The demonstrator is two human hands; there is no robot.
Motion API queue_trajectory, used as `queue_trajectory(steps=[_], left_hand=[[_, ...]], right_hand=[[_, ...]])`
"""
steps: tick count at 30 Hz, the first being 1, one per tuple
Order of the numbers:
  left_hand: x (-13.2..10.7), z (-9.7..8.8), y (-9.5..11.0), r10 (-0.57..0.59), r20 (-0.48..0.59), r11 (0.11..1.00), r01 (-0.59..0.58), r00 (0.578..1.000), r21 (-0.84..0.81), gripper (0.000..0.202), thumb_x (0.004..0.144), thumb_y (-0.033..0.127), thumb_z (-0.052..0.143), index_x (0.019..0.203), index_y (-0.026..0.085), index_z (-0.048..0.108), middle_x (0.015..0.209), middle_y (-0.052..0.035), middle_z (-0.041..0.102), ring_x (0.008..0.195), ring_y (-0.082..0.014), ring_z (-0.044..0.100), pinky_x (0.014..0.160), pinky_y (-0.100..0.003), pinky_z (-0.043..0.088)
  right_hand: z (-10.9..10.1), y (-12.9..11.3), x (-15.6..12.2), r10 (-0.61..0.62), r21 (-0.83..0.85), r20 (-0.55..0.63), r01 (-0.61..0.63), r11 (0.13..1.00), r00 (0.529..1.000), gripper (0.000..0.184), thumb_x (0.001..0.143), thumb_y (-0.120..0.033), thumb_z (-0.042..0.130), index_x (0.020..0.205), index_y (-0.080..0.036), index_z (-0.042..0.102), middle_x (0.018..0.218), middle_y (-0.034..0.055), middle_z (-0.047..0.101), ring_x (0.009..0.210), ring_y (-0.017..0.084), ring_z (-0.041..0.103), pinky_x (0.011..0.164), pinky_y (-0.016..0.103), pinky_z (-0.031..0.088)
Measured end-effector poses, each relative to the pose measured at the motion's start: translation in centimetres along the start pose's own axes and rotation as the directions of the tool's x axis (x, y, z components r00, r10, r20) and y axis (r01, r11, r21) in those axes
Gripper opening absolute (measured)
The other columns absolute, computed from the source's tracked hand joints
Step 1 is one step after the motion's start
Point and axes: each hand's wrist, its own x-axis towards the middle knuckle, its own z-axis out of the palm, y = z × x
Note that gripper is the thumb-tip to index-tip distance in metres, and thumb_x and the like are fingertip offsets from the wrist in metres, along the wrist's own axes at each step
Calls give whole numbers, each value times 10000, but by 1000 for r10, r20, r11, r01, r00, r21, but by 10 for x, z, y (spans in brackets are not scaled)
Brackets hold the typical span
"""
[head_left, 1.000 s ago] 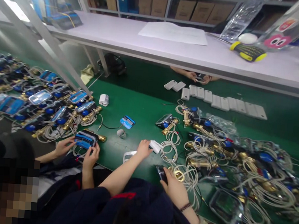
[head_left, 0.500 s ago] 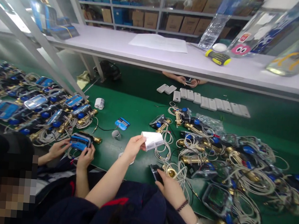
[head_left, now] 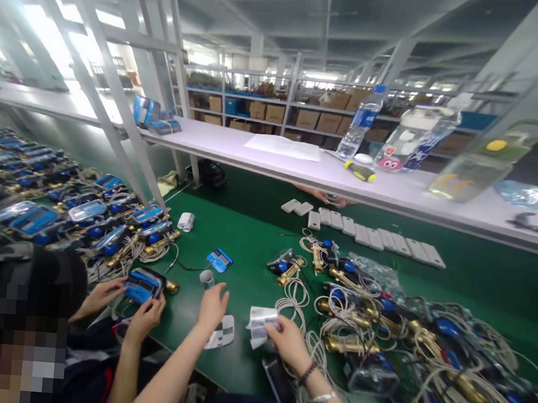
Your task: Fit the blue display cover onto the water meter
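Note:
My right hand (head_left: pixel 289 345) grips a curled strip of white, shiny labels (head_left: pixel 260 325) above the bench. Just below it lies a dark meter (head_left: pixel 278 379) with its cable, partly cut off by my arm. My left hand (head_left: pixel 214 306) holds nothing that I can see, its thumb apart from the fingers. It hovers by a small grey roll (head_left: pixel 206 278); whether they touch I cannot tell. A white faceplate (head_left: pixel 222 333) with dark windows lies flat beside my left wrist. Beyond the roll is a blue faceplate (head_left: pixel 219 260).
Brass-fitted meters with coiled cables (head_left: pixel 360 345) crowd the right side. More meters (head_left: pixel 86 212) fill the left. A co-worker's hands (head_left: pixel 146 316) hold a blue-faced meter (head_left: pixel 144 285). White cases (head_left: pixel 364 235) stand in a row under a shelf (head_left: pixel 222 141). A white roll (head_left: pixel 186 222) stands at back left.
The labels have passed from my left hand to my right, which has left the dark meter. My left hand has moved left toward the grey roll. The view has tilted up.

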Motion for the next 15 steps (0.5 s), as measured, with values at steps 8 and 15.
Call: queue_trajectory(steps=[8, 15], left_hand=[[31, -21, -50, -151, -119, 986, 141, 981, -86, 234, 719, -16, 480, 807, 123, 646, 969, -143, 667, 1076, -259, 549, 991, -416, 341], [15, -42, -35, -275, -158, 852, 164, 948, -497, 263, 818, 303, 502, 949, 109, 624, 804, -74, 665, 724, -153, 613, 703, -272, 476]], right_hand=[[19, -9, 32, 48, -15, 96, -47, 999, 994, 112, 741, -191, 502, 672, -155, 582, 462, -50, 514, 406, 106, 502, 396, 192, 357], [17, -3, 43, 90, -34, 113, -87, 996, 989, 130, 736, -284, 522, 705, -173, 582, 508, -34, 563, 475, 129, 549, 455, 219, 424]])
